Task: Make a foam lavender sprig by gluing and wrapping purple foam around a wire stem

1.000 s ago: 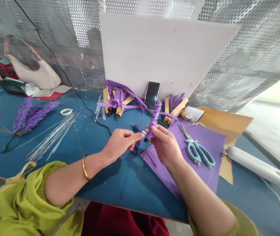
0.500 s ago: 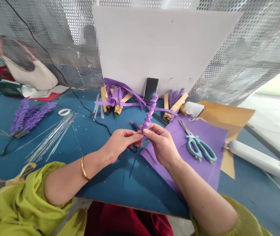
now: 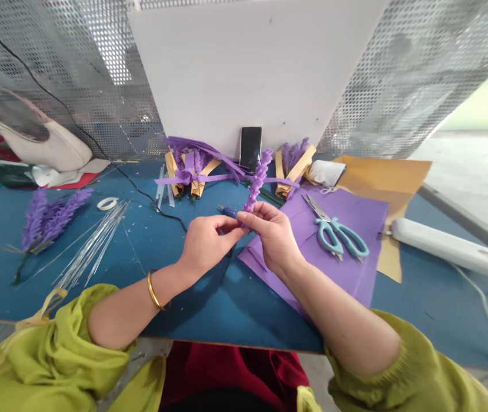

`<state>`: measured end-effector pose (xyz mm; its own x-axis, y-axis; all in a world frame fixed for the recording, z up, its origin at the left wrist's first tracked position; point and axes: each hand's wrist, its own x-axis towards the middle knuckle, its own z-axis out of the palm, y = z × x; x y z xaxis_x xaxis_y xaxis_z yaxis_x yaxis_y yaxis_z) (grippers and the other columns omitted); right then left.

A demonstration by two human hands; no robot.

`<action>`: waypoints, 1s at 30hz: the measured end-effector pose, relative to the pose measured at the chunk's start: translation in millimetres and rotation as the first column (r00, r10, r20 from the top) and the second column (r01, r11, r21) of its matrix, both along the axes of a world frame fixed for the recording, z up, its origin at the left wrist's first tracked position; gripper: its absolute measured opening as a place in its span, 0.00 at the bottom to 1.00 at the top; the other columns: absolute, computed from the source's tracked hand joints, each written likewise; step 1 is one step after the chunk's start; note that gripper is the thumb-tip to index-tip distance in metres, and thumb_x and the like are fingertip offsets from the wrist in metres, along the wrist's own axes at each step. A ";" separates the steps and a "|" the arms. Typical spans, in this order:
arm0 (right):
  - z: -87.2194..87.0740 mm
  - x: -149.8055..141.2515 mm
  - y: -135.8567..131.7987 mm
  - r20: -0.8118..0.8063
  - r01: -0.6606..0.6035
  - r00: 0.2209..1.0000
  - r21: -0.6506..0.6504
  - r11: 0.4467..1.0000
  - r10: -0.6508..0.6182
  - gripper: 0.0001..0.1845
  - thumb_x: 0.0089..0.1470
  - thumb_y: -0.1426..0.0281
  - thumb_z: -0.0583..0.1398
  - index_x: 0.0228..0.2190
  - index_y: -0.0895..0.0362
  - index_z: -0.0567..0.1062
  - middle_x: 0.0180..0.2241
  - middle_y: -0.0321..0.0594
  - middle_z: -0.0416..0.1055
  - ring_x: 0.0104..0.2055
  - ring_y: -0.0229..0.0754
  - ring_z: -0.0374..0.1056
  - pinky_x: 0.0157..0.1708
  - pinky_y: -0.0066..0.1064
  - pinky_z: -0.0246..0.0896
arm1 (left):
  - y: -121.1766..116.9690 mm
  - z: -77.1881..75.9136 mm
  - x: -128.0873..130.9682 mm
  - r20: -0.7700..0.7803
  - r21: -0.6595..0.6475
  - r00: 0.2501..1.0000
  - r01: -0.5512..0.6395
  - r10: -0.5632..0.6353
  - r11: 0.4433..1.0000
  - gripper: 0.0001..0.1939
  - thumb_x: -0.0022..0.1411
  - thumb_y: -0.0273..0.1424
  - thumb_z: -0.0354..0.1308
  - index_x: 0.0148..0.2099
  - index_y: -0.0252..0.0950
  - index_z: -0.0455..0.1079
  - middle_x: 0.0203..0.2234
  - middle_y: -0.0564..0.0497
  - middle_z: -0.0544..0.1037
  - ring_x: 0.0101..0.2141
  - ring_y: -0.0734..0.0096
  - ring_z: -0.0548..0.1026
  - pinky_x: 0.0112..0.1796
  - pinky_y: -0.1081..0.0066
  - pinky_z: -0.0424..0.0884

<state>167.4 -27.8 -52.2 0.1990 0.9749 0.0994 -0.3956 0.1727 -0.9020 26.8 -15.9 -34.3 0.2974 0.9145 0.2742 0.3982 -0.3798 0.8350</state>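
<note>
A purple paper lavender sprig stands up between both of my hands over the blue table. My left hand pinches its base from the left, fingers closed. From the right, my right hand grips the same base with closed fingers. The sprig's stem below the hands is hidden. A purple paper sheet lies under my right wrist, with teal scissors on it.
Silver wires and a lavender bundle lie at the left, by a tape roll. Wrapped bouquets, a phone and a white board stand behind. A white tool and brown paper lie right.
Both hands have closed together on the sprig's base and shifted slightly left. The camera tilted down, so the table sits higher in view. The green stem below the hands no longer shows.
</note>
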 end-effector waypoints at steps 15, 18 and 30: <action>13.6 31.9 -1.8 -0.040 -0.155 0.988 -0.084 0.984 0.152 0.16 0.42 0.60 0.71 0.31 0.57 0.79 0.32 0.39 0.79 0.25 0.35 0.67 0.30 0.32 0.64 | 11.5 -3.6 31.1 0.445 -0.484 0.895 0.261 -0.021 0.835 0.17 0.51 0.44 0.69 0.33 0.34 0.80 0.27 0.47 0.81 0.30 0.72 0.75 0.36 0.70 0.69; 11.3 37.4 6.7 -0.067 -0.179 0.983 -0.090 0.980 0.173 0.15 0.42 0.61 0.71 0.30 0.57 0.79 0.27 0.35 0.77 0.21 0.33 0.63 0.27 0.31 0.62 | 17.0 -2.7 27.2 0.454 -0.515 0.889 0.320 -0.063 0.795 0.21 0.56 0.49 0.64 0.36 0.34 0.80 0.33 0.44 0.83 0.34 0.70 0.77 0.39 0.70 0.69; 3.6 31.0 30.0 -0.147 -0.125 0.984 -0.169 0.978 0.100 0.13 0.39 0.66 0.73 0.26 0.57 0.76 0.27 0.34 0.76 0.28 0.34 0.68 0.33 0.29 0.61 | 33.1 -7.9 22.1 0.457 -0.568 0.888 0.258 0.039 0.781 0.18 0.55 0.46 0.66 0.33 0.34 0.79 0.32 0.46 0.81 0.31 0.72 0.75 0.32 0.72 0.67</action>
